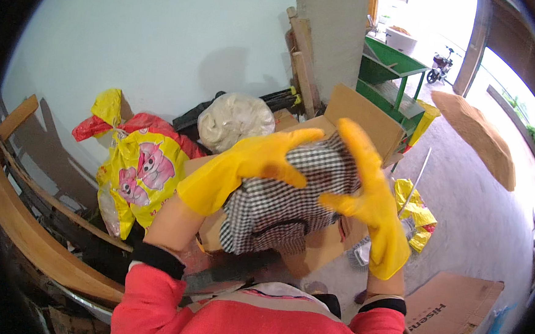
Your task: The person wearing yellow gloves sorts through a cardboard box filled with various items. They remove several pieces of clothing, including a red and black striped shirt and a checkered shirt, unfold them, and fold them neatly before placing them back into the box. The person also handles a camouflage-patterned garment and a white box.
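Note:
A bundled black-and-white checked cloth (283,209) lies over the opened cardboard box (362,117) in front of me. My left hand (263,160), in a yellow rubber glove, is over the cloth's left and upper side, thumb and fingers apart. On the right side, my right hand (371,191) wears a matching glove and looks slightly blurred. Its thumb and fingers are spread wide around the cloth's right edge. Neither hand is closed on the cloth; whether the fingertips touch it is hard to tell. Much of the box's inside is hidden beneath the cloth.
A yellow-and-red plastic sack (143,173) and a pale stuffed bag (236,121) stand against the wall. Curved wooden boards (51,255) lie at left. Behind the box is a green metal machine (392,78). A grain pile (476,134) and flattened carton (451,311) are at right.

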{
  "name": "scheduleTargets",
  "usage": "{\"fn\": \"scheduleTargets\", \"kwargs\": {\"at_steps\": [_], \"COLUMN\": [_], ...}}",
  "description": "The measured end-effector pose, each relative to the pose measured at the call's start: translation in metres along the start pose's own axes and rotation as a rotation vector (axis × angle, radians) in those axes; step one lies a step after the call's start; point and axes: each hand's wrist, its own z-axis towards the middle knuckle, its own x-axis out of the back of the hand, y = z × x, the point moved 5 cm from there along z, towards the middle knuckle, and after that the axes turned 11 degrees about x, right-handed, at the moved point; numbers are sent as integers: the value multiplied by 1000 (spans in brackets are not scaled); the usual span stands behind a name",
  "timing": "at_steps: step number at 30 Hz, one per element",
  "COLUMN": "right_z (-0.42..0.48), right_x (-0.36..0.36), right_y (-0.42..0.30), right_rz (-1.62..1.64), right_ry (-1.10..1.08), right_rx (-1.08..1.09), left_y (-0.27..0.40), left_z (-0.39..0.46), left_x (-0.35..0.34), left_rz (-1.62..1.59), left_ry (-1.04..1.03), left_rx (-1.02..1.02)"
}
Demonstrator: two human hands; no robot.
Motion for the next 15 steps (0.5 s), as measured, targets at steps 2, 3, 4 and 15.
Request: {"fn": "scheduleTargets", "kwargs": {"at_steps": [2,3,4,15], "right_z": [17,17,16,-87], "right_x": [-22,-22,-17,172], "right_y": [-25,-18,-9,44], "right_rz": [-272,-354,-438,-381], "right_ry": [-278,-376,-474,441], "right_rx": [64,-77,-208,-778], "left_y": [-4,0,7,-133], "left_z": [22,31,38,54], "left_x": [-7,-8,-10,-72], "left_rz": [-117,-207,-293,545], "left_ry": [-48,-98,-140,410], "left_rx": [-182,-175,-168,220]}}
